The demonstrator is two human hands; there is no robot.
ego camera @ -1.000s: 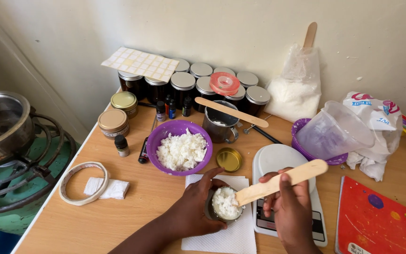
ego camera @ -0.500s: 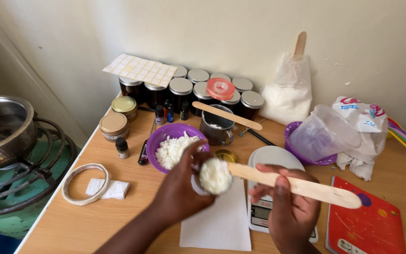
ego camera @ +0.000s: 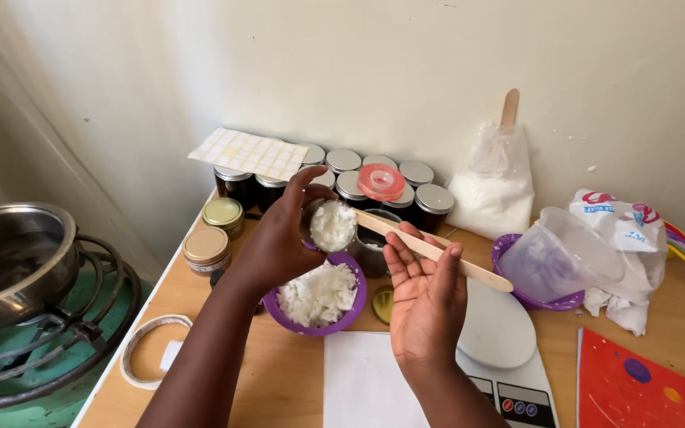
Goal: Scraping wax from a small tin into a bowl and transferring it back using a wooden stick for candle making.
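Above the purple bowl [ego camera: 316,305], left hand [ego camera: 279,238] grips a wax-filled jar [ego camera: 332,226]; right hand [ego camera: 426,297], open-palmed, balances a wooden stick [ego camera: 438,252].

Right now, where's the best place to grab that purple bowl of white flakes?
Take the purple bowl by its near rim, coming from the front edge of the table. That side is open; the left hand with its small jar hangs over the far rim.

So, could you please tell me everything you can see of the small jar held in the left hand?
The small jar is round and open, with no lid on it, packed to the rim with white flaky wax-like material. The left hand grips it from the side and holds it tilted toward the camera above the purple bowl. A flat wooden stick, lying across the right hand, reaches its rim.
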